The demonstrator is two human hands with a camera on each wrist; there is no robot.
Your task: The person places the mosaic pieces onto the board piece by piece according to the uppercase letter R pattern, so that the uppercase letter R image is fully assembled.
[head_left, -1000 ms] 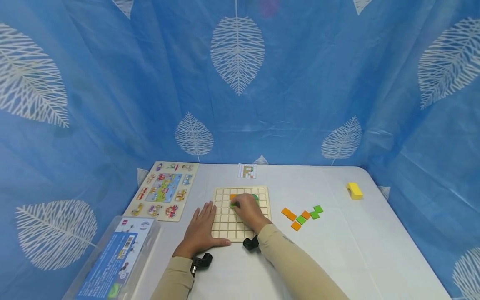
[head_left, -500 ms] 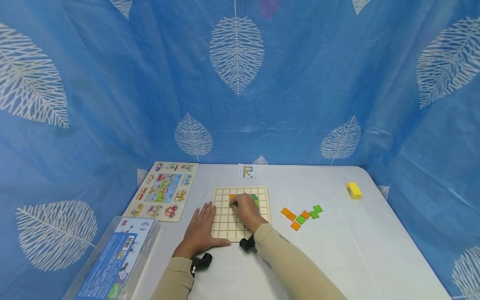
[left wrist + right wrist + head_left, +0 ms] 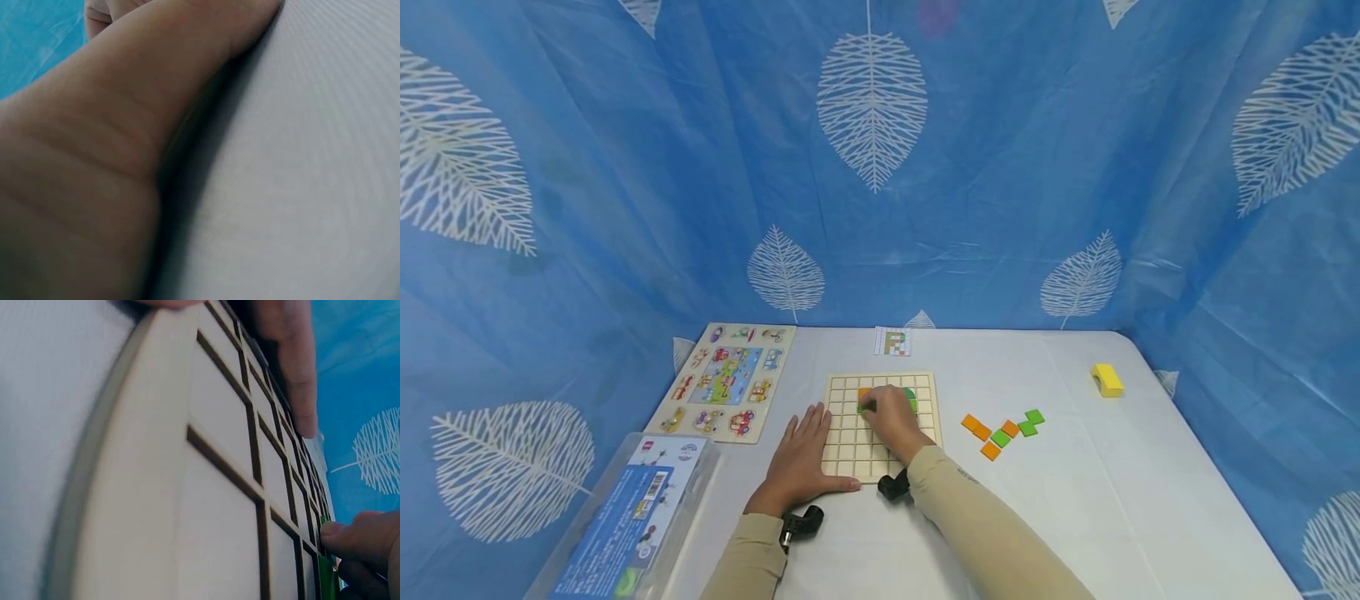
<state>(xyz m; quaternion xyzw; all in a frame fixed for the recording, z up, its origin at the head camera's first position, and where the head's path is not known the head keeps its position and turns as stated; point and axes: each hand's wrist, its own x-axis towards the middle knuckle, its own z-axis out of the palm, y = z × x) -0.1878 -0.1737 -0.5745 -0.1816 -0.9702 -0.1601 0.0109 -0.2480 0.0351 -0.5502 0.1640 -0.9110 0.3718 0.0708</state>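
Observation:
A wooden grid board lies on the white table. My left hand rests along its left edge, fingers straight and thumb stretched along the near edge. Over the upper middle of the board is my right hand, thumb and fingers pinching a small green square tile at the grid; the tile is mostly hidden. An orange tile sits in the grid just beyond those fingers. To their right, a green round-edged piece shows, partly covered by the hand. The left wrist view holds mainly thumb and tablecloth.
Loose orange tiles and green tiles lie right of the board. A pattern card is behind it. A yellow arch block stands far right. At left are a picture puzzle and a plastic box.
The right hand and forearm have shifted slightly left, with the fingers still at the same part of the grid. My left hand has stayed in place.

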